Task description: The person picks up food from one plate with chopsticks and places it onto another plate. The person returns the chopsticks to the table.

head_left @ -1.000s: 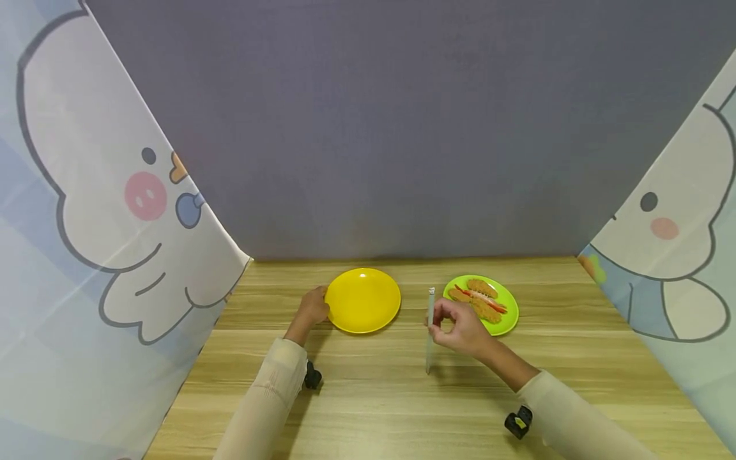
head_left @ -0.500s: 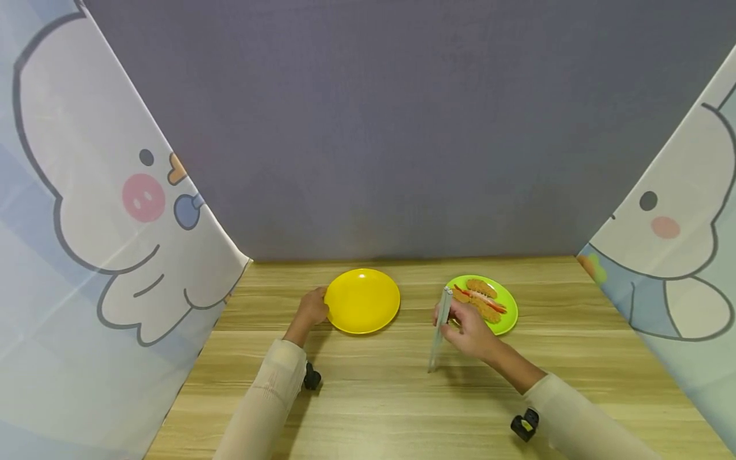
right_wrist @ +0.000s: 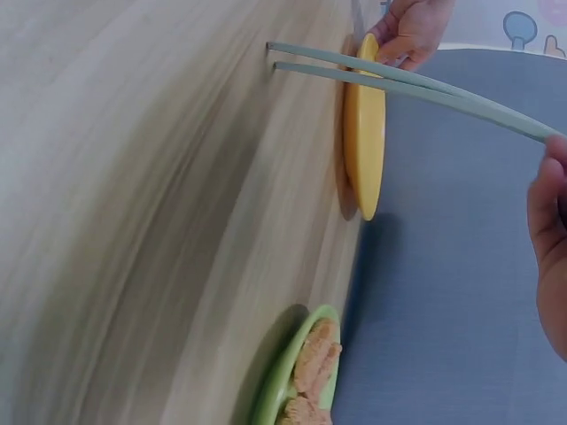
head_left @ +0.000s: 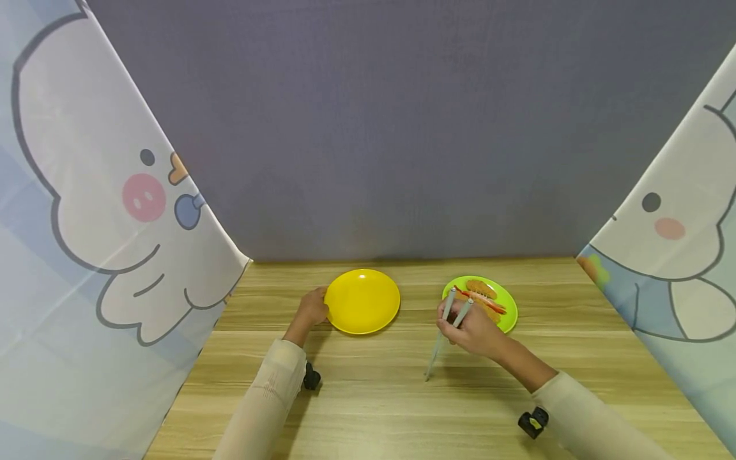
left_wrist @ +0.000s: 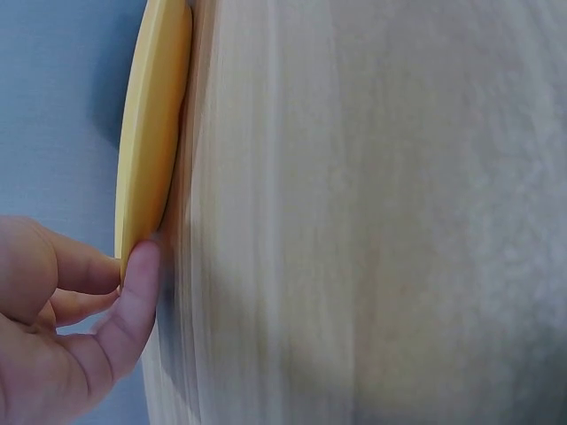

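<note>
Chopsticks (right_wrist: 483, 106) just fanned apart up top, right grip (head_left: 473, 331) curled round both, so probably more usable now; left grip (head_left: 314, 306) pinches the yellow plate (head_left: 362, 301).

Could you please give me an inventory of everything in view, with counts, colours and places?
Yellow plate: one, yellow, on the table towards its back edge
Green plate: one, bright green, right of the yellow plate
Breaded pieces: at least two, golden brown, on the green plate
Strips: count unclear, red and white, between the breaded pieces
Chopsticks: two, pale grey-green, in the right hand, tips downward
Table: one, light wood-grain, below everything
Backdrop: one, grey, behind the table
Side panels: two, pale with cartoon prints, left and right
Devices: two, black, one at each wrist
Sleeves: two, cream, on the forearms
Left hand: one, bare, pinching the yellow plate's left rim
Right hand: one, bare, holding the chopsticks
</note>
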Demonstrator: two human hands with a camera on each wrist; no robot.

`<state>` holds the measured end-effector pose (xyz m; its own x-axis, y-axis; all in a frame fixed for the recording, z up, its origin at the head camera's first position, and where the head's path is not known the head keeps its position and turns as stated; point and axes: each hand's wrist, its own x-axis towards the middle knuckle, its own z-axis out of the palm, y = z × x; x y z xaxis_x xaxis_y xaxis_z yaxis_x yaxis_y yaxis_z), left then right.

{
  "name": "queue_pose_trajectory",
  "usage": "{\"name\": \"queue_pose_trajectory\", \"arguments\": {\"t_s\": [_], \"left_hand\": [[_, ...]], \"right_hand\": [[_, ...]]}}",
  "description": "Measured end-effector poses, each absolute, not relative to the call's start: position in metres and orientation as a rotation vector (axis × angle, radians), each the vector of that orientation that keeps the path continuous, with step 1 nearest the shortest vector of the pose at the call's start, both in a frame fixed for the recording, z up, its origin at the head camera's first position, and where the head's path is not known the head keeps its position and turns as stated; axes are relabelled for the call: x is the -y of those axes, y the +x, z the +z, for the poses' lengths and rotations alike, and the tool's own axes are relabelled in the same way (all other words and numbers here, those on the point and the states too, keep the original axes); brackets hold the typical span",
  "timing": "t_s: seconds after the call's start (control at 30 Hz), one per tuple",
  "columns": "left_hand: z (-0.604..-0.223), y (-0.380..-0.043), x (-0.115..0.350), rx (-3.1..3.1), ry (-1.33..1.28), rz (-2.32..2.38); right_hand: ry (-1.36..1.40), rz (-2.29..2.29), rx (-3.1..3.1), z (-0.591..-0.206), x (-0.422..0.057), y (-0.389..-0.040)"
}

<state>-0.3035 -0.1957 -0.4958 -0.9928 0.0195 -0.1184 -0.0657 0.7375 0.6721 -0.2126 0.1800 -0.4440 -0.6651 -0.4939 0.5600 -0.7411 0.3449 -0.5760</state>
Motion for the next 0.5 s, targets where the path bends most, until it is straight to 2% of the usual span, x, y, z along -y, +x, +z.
{"name": "queue_pose_trajectory", "arguments": {"t_s": [0.3,0.5], "left_hand": [[-0.495,-0.303,0.196,-2.824,-0.035,1.091],[-0.495,-0.302,0.197,-2.802,-0.031,1.117]], "right_hand": [[1.272,0.9,2.426,-0.417,-0.181,-0.213],[1.386,1.046,2.637,-0.402,-0.182,-0.213]]}}
